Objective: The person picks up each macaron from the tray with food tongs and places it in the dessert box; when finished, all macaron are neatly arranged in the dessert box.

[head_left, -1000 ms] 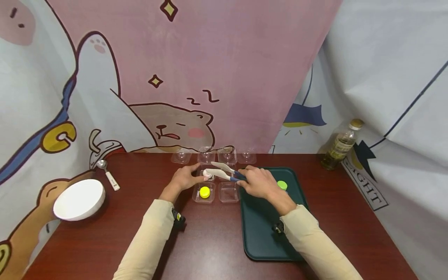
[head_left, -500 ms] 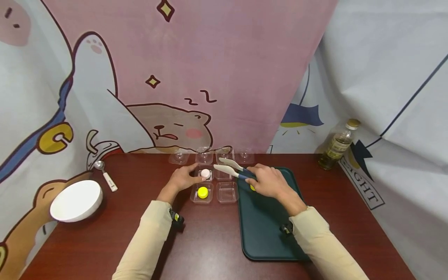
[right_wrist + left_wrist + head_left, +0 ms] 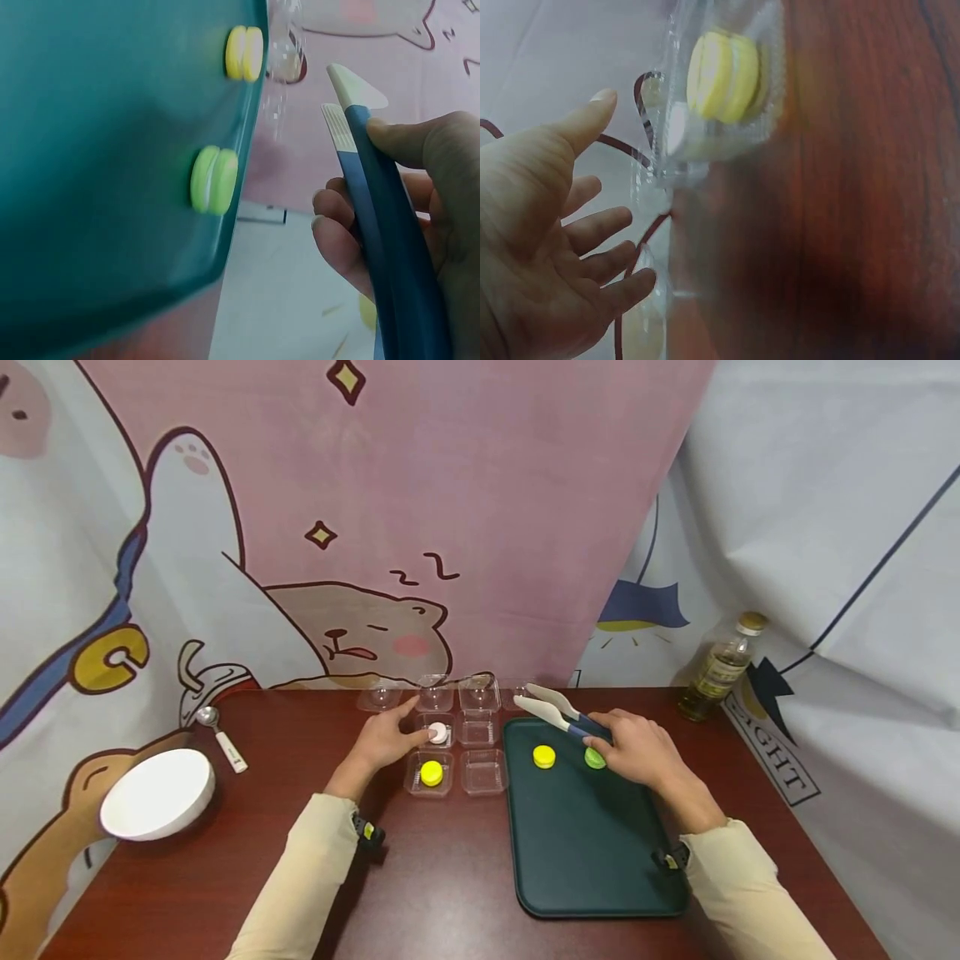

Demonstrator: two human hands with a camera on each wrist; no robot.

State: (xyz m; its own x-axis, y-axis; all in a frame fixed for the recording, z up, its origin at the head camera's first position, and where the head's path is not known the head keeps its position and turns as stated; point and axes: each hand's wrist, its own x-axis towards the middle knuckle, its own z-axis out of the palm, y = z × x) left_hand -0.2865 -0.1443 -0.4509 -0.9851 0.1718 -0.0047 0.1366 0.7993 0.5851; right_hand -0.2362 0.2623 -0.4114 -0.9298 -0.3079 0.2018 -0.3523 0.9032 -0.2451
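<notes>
My right hand (image 3: 637, 745) grips a pair of tongs (image 3: 375, 187) with blue handles and cream tips, held above the far side of the dark green tray (image 3: 585, 852). The tong tips stand apart with nothing between them. On the tray lie a yellow macaron (image 3: 543, 757) and a green macaron (image 3: 595, 758). My left hand (image 3: 382, 742) has its fingers extended beside a clear plastic box holding a white macaron (image 3: 437, 732); whether it touches the box is unclear. In the nearer box sits another yellow macaron (image 3: 724, 76). Fingers of the left hand look loosely spread in its wrist view.
Two more clear boxes (image 3: 483, 772) stand between the filled ones and the tray. Their clear lids (image 3: 435, 695) line the table's back edge. At left are a white bowl (image 3: 157, 795) and a scoop (image 3: 230, 750); an oil bottle (image 3: 718, 677) stands back right.
The tongs have let go of the white macaron, which now sits in the far left box. My right hand has carried the tongs right, over the tray. The left hand stays by the boxes.
</notes>
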